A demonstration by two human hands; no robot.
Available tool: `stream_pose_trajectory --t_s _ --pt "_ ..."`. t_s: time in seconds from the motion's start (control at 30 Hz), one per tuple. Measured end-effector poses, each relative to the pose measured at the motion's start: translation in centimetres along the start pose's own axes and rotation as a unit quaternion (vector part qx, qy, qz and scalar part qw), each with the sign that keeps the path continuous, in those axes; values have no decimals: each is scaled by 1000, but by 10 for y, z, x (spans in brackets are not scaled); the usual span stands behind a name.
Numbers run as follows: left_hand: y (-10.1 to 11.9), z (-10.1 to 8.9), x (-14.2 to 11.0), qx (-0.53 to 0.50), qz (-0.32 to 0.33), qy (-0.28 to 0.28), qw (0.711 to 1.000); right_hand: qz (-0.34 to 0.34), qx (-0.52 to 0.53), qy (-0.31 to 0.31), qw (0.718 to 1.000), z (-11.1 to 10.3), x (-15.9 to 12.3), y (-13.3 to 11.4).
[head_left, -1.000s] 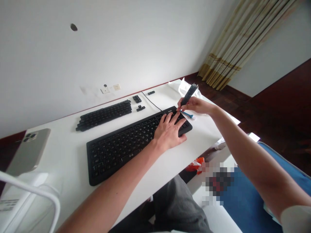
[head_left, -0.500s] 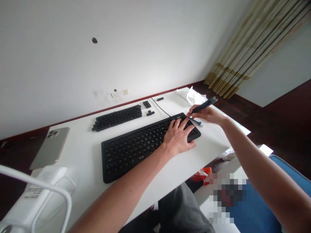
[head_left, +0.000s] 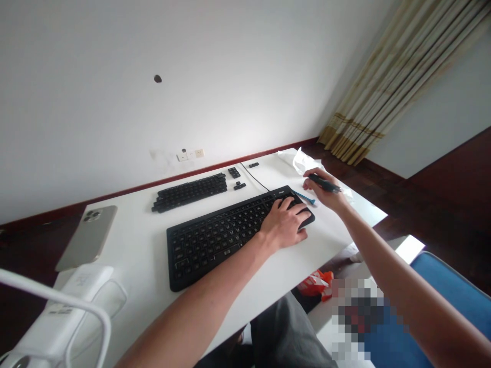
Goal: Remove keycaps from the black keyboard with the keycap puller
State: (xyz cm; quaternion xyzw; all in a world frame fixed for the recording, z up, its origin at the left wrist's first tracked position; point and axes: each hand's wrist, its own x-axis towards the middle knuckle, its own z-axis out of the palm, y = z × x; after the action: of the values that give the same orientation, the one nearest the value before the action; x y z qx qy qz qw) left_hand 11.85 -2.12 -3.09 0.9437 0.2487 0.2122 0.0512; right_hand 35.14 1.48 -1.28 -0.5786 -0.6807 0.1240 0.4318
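My left hand (head_left: 286, 223) lies on the right end of a black keyboard (head_left: 215, 240), its fingers spread over the number-pad side. The keyboard's key positions look bare, without their caps. My right hand (head_left: 326, 191) is raised beyond the keyboard's right end, closed around a dark pen-shaped tool (head_left: 322, 182); the tool's exact kind is unclear. A thin blue stick with a flared end (head_left: 306, 198) lies against the keyboard's upper right edge. Behind the keyboard, a large block of black keycaps (head_left: 192, 191) is laid out in rows, with smaller keycap groups (head_left: 233, 173) beside it.
On the white table (head_left: 134, 240), a phone (head_left: 88, 237) lies at the left near a white power strip (head_left: 72, 294) with a thick cable. Crumpled white plastic (head_left: 303, 161) sits at the far right corner. A blue seat (head_left: 452, 286) stands to the right.
My right hand has lifted away from the keyboard's upper right edge, tilting the tool over. My left hand stays on the keyboard. The camera view has shifted slightly.
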Motion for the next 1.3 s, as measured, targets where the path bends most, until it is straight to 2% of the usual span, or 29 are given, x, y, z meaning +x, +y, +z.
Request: stream_pose_trajectory --t_s 0.17,0.5,0.77,0.87,0.97,1.1,1.2,1.3 --pt "0 -3 0 -7 37 1 999 -11 -80 -30 996 9 -15 -23" --pt "-1 -3 0 -13 39 4 999 -12 -138 -69 988 16 -15 -28" --pt "-1 -5 0 -6 38 4 999 -28 -100 -86 991 18 -5 -35" --pt "-1 -5 0 2 39 0 999 -43 -72 -60 995 24 18 -33" --pt "-2 -4 0 9 42 0 999 -56 -31 -45 997 41 60 -27" --pt "-3 -1 1 9 49 7 999 -101 14 -124 987 75 128 -6" --pt "-4 2 1 2 48 14 999 -69 54 -119 989 99 164 17" --pt "-4 2 1 -13 43 15 999 -41 98 -97 990 114 177 41"
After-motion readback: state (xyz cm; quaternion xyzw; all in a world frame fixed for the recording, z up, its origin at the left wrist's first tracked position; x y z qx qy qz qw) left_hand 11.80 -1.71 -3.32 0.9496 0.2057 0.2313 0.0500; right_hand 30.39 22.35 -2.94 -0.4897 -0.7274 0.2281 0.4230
